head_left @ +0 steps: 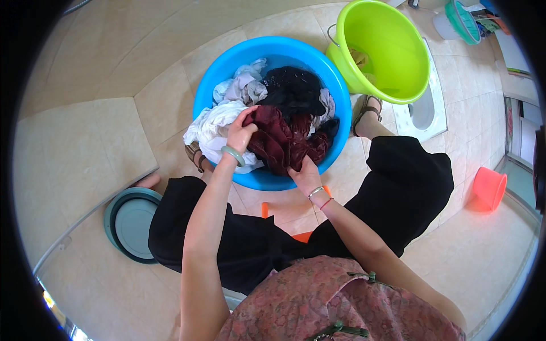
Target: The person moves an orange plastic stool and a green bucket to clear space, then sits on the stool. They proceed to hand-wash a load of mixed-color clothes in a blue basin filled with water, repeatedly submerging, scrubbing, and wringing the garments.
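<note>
A dark red wet garment (277, 139) is stretched between my two hands over a round blue basin (207, 85). My left hand (242, 132), below which a pale green bangle sits on the wrist, grips the garment's upper left part. Its lower edge is pinched by my right hand (306, 175), whose fingertips are partly hidden in the folds. White cloth (213, 128) lies to the left and hangs over the basin's rim. Behind the red garment are a black garment (293, 88) and pale grey cloth (245, 88). Water shows at the basin's far side.
A lime green bucket (392, 51) with some yellowish cloth inside stands at the far right, beside a white squat toilet (424, 119). A grey-green basin (133, 221) is on the left floor, a pink bucket (489, 190) on the right. My legs flank the blue basin.
</note>
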`<state>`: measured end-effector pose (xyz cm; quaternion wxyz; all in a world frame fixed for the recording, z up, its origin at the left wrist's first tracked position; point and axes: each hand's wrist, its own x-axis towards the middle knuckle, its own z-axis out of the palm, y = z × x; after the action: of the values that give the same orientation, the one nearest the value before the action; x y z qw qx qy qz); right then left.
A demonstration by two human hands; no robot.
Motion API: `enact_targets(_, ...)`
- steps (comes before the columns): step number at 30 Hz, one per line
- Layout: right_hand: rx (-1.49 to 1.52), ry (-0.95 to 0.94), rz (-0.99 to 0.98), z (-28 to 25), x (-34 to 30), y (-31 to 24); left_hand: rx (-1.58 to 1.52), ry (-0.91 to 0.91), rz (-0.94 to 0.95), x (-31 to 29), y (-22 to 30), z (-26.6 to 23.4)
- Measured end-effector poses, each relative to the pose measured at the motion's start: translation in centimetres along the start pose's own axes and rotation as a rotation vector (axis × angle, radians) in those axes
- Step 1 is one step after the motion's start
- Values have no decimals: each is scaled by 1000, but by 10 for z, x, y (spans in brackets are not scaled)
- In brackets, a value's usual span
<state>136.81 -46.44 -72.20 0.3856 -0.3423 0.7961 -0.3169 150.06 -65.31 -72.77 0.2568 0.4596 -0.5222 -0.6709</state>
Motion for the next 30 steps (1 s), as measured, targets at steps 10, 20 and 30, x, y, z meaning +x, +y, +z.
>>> enact_targets(10,241,21,-41,-15,68,28,728,-480,-49,-22,10,24)
enact_targets(20,123,-333,55,-10,67,26,1108,-559,-42,-38,27,27)
enact_targets(30,266,-455,116,14,59,33,1067,-223,-237,39,4,83)
